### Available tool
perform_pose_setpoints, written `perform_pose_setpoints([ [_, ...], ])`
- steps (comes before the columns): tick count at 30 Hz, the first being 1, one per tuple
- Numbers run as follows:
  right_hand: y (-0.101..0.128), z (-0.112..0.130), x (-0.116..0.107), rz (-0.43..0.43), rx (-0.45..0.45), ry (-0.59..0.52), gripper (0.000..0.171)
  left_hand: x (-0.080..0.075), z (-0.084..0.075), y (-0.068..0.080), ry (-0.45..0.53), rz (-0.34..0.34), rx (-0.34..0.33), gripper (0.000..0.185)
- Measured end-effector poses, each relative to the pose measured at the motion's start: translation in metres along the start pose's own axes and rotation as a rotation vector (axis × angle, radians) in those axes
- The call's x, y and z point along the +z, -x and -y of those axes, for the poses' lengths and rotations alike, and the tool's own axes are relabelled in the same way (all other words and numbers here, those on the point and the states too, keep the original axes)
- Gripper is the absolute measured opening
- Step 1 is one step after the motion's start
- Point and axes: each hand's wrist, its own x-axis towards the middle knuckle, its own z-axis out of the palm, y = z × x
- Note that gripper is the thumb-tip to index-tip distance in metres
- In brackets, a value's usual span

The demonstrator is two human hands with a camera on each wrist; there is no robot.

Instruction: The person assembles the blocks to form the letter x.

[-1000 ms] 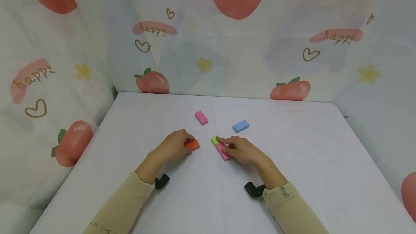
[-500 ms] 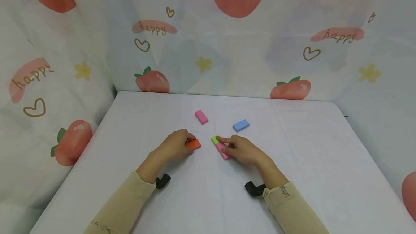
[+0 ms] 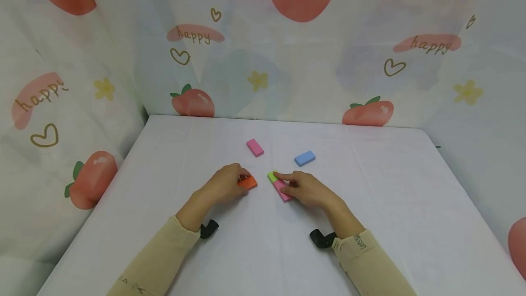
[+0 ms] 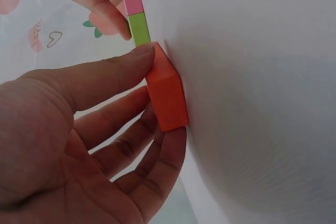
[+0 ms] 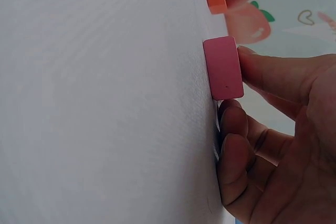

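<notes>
My left hand [image 3: 243, 178] pinches a small orange block [image 3: 249, 182] between thumb and fingers, flat on the white table [image 3: 370, 223]. In the left wrist view the orange block [image 4: 167, 98] lies a short gap from a green block [image 4: 138, 29]. That green block [image 3: 271, 176] sits end to end with a pink block [image 3: 282, 191]. My right hand [image 3: 287, 185] holds this pair: the index finger reaches onto the green block and the thumb [image 5: 273, 77] presses the pink block [image 5: 223, 67], with the other fingers curled beside it.
A second pink block [image 3: 255, 147] and a blue block [image 3: 304, 158] lie loose farther back on the table. Printed fabric walls [image 3: 263, 58] close in the back and both sides. Black wrist mounts [image 3: 321, 239] show near both cuffs.
My left hand has slid the orange block a little to the right, closer to the green block. The right hand and its two blocks have stayed put.
</notes>
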Motion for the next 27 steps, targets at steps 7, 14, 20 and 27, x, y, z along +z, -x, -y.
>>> perform_pose_setpoints([
  [7,-0.001,0.0,0.0,0.002,0.006,-0.003,0.047,0.002,-0.002,-0.002,0.01,0.009,0.002,0.044],
  [14,-0.001,-0.001,0.0,0.001,0.007,-0.004,0.047,0.004,-0.007,-0.002,-0.002,0.007,-0.005,0.045],
  [20,0.0,0.0,0.001,0.0,0.009,-0.007,0.047,0.007,-0.011,-0.003,-0.007,0.007,-0.026,0.046],
  [27,0.0,0.002,-0.001,-0.002,-0.003,0.0,0.046,0.009,-0.015,-0.006,-0.003,0.002,-0.008,0.044],
])
